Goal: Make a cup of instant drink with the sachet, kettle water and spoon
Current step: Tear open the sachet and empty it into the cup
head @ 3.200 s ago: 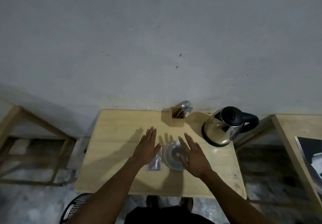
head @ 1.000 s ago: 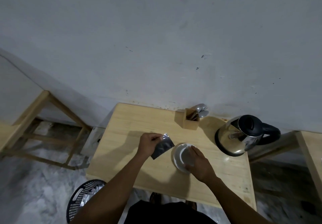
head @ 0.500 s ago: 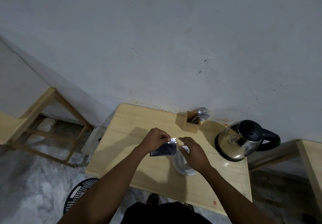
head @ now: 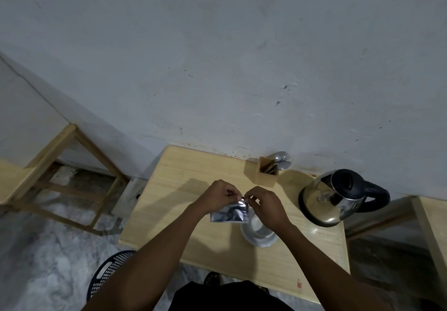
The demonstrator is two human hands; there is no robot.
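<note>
The right hand (head: 266,208) covers the near-side rim of the cup (head: 257,232), so its contents cannot be made out. The sachet (head: 229,212) top edge is hidden under both hands' pinching fingertips. Beyond the hands, the spoons (head: 280,162) show only their bowls; the handles are sunk in the wooden holder (head: 264,174).

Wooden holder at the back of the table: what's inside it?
The wooden holder has metal cutlery standing in it: spoon bowls and what looks like fork tines stick out of the top. The handles are hidden by its walls, so the exact count is unclear.
</note>
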